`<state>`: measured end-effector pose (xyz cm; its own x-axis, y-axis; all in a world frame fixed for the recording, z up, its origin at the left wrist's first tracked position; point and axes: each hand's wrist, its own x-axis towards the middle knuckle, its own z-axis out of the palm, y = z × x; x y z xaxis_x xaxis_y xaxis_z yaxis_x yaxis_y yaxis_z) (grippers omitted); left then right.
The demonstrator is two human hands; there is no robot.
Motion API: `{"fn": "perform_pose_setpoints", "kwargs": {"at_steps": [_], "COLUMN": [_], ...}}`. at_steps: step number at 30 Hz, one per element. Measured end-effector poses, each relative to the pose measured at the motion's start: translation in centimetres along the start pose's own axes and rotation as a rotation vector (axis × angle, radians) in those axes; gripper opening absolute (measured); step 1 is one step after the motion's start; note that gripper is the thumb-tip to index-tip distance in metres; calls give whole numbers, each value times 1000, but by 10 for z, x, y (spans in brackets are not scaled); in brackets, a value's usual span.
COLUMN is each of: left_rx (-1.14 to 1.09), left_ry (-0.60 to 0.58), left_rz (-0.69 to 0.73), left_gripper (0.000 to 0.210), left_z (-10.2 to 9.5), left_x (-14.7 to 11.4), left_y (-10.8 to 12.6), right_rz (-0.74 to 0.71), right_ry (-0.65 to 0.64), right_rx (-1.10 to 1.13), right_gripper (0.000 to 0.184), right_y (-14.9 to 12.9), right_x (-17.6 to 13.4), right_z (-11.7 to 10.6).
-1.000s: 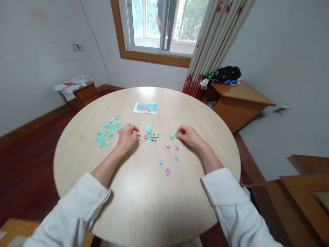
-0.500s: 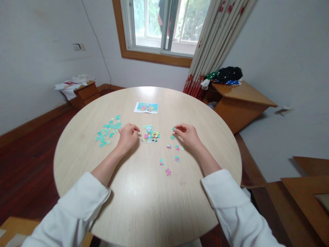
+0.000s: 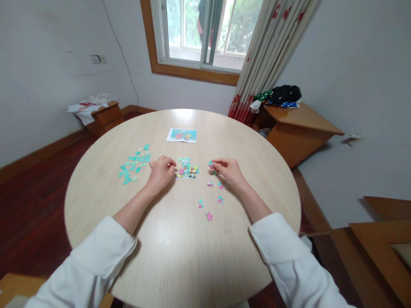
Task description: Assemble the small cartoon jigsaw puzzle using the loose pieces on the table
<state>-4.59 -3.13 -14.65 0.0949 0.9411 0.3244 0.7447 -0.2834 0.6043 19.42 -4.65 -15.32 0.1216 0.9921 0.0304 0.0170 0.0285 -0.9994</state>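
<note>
A partly joined cartoon jigsaw puzzle (image 3: 185, 169) lies flat in the middle of the table. My left hand (image 3: 162, 170) rests at its left edge, fingers loosely bent and a little apart, with nothing visible in them. To the puzzle's right, my right hand (image 3: 228, 170) pinches a small teal jigsaw piece (image 3: 210, 164) between thumb and fingertips. Several loose pieces lie below that hand, among them a pink piece (image 3: 209, 216), a teal-and-pink piece (image 3: 220, 199) and a piece with a face print (image 3: 210, 184).
A spread of teal pieces (image 3: 135, 163) lies left of my left hand. Behind the puzzle is a printed reference picture (image 3: 182, 135). The round wooden table (image 3: 167, 256) stands before a window, with a wooden cabinet (image 3: 298, 128) to the right holding cloths.
My right hand has moved slightly left toward the joined puzzle with the teal jigsaw piece in its fingertips. My left hand stays by the puzzle's left edge, almost still.
</note>
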Motion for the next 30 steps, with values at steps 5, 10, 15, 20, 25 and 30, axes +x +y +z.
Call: {"fn": "perform_pose_setpoints", "kwargs": {"at_steps": [5,10,15,20,25,30], "left_rx": [-14,-80,-146,-162,-156,-151], "left_ry": [-12,-25,-106,-133,-127,-110], "left_rz": [10,103,298,456,525,577], "left_gripper": [13,10,15,22,15,8], "left_z": [1,1,4,9,12,12], "left_x": [0,-1,-6,-9,-11,-12], "left_y": [1,2,6,3,1,3], "right_rz": [36,56,72,72,14,-29], "right_ry": [-24,-67,-165,-231,-287,-324], "right_rx": [43,50,70,58,27,9], "right_gripper": [32,30,28,24,20,19], "right_y": [-6,-12,-12,-6,-7,-8], "right_x": [-4,-10,-20,-23,-23,-24], "right_z": [5,12,26,33,33,33]}}
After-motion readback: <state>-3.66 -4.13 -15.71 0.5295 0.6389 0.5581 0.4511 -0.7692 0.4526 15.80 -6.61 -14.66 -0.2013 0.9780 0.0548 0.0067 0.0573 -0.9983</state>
